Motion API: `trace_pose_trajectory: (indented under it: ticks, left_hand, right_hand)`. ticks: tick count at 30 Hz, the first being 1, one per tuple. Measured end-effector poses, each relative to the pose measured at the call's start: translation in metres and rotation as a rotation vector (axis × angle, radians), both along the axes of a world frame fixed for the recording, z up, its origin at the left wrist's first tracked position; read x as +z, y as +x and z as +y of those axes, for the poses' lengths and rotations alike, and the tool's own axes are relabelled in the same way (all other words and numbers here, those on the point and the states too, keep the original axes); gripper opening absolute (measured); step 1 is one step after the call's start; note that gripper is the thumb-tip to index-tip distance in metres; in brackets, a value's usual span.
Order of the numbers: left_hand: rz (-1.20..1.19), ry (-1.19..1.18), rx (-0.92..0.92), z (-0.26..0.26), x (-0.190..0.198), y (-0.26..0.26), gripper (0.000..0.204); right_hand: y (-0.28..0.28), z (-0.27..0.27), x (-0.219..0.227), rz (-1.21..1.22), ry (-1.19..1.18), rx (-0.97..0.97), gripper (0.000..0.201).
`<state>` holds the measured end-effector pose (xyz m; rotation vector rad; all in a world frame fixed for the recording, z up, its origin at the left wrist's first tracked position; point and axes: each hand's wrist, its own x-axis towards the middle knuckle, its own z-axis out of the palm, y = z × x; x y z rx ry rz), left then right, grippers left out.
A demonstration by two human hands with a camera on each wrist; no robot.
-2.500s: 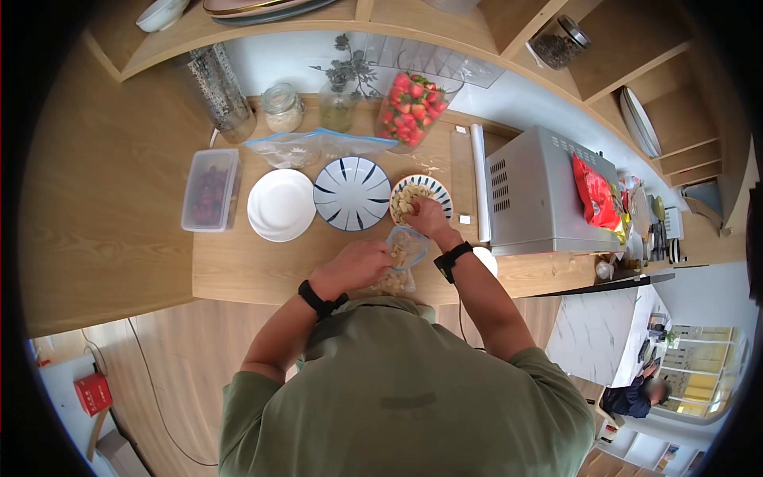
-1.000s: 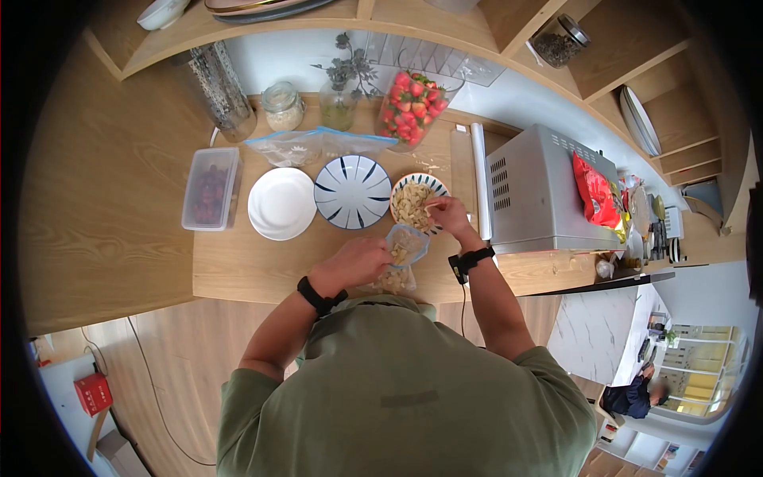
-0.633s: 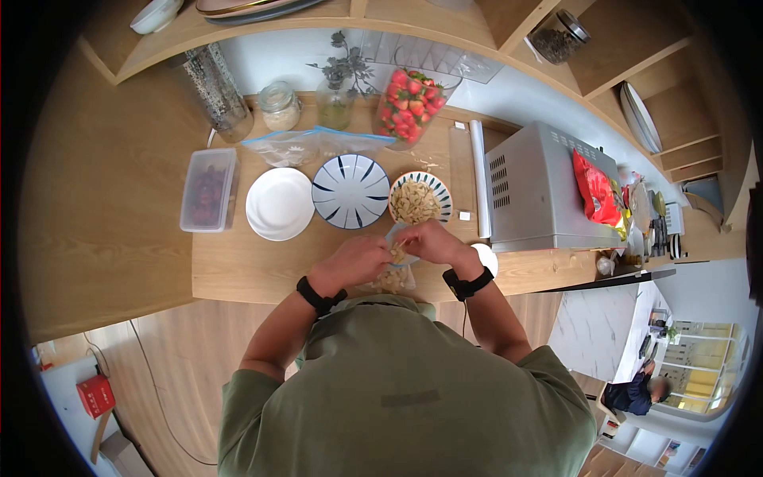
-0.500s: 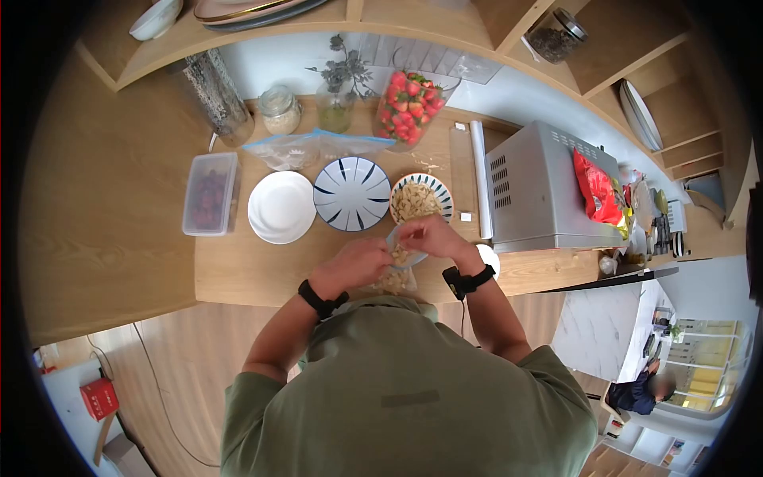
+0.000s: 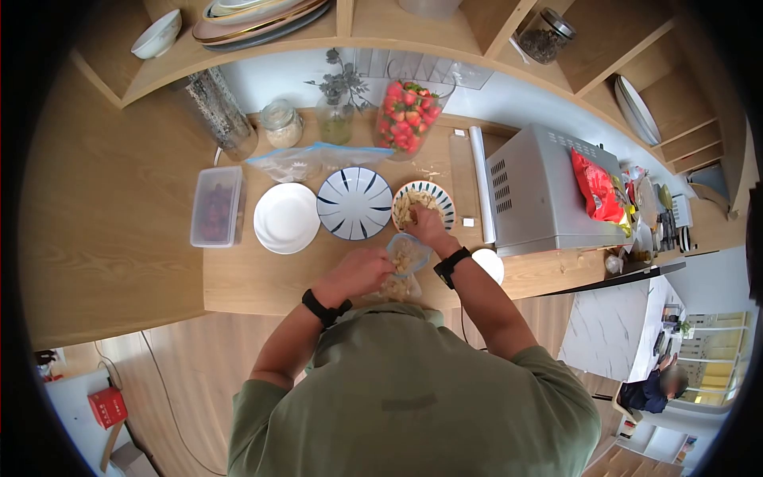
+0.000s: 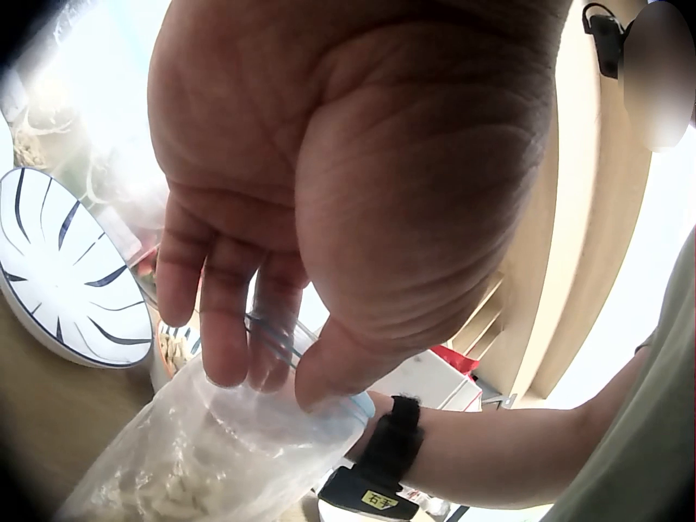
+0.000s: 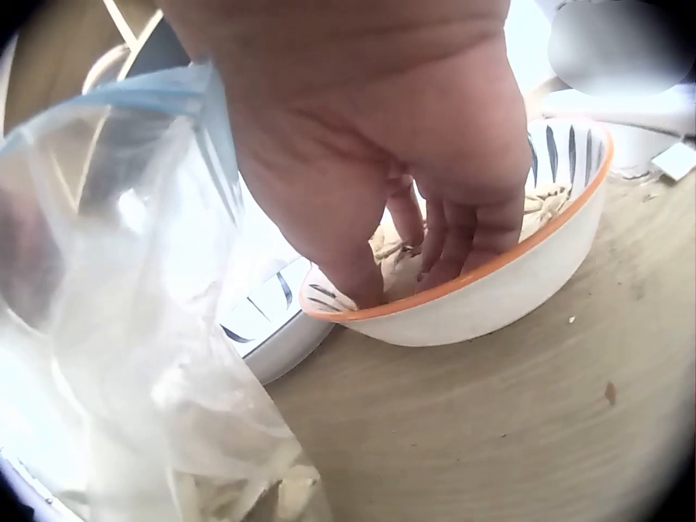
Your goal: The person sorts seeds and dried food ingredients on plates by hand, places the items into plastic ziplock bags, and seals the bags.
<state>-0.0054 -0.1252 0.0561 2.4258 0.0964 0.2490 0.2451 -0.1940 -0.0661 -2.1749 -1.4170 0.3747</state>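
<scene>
My left hand [image 5: 359, 271] pinches the rim of a clear zip bag [image 6: 212, 451] between thumb and fingers. The bag has a blue seal strip, its mouth gapes, and pale nut-like pieces lie in its lower part. Just beyond it stands a small bowl [image 7: 489, 310] with an orange rim and dark stripes, filled with similar pale pieces [image 5: 412, 200]. My right hand [image 5: 427, 227] reaches down into this bowl. In the right wrist view its thumb and fingers stand apart among the pieces; the rim hides their tips, so I cannot tell whether they grip any.
Left of the bowl stand a blue-striped plate [image 5: 354, 203], white plates [image 5: 286, 219] and a lidded plastic box [image 5: 216, 207]. Behind them are another zip bag [image 5: 318, 161], a jar [image 5: 280, 124] and a container of strawberries [image 5: 409, 119]. A microwave [image 5: 524, 191] stands to the right.
My right hand was at the bowl, moved back to the bag's mouth about half a second ago, and is now in the bowl again. My left hand keeps holding the bag. The head view has shifted slightly.
</scene>
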Motion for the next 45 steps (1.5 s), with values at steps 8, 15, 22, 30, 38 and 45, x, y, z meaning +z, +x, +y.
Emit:
trace_pose_trajectory:
  ticks: [8, 15, 22, 30, 38, 45]
  left_hand:
    - [0.059, 0.008, -0.016, 0.001, 0.005, 0.001, 0.01]
    - [0.066, -0.001, -0.029, 0.0, 0.005, 0.003, 0.011]
    - [0.026, -0.009, -0.02, 0.001, 0.005, 0.001, 0.012]
    - [0.087, -0.009, -0.016, 0.001, 0.007, 0.0, 0.013]
    - [0.083, -0.013, -0.019, 0.002, 0.004, 0.0, 0.012]
    - [0.031, -0.001, -0.034, 0.001, 0.005, 0.004, 0.012]
  right_hand:
    - [0.014, -0.007, 0.016, 0.154, 0.022, -0.027, 0.014]
    - [0.003, -0.007, 0.031, 0.187, -0.098, -0.154, 0.023]
    - [0.009, 0.0, 0.005, 0.079, -0.079, 0.009, 0.028]
    - [0.024, -0.009, 0.017, 0.276, -0.04, -0.128, 0.016]
    - [0.007, -0.029, 0.083, 0.808, 0.023, 0.073, 0.011]
    - [-0.055, -0.035, 0.13, 0.139, -0.112, 0.561, 0.017]
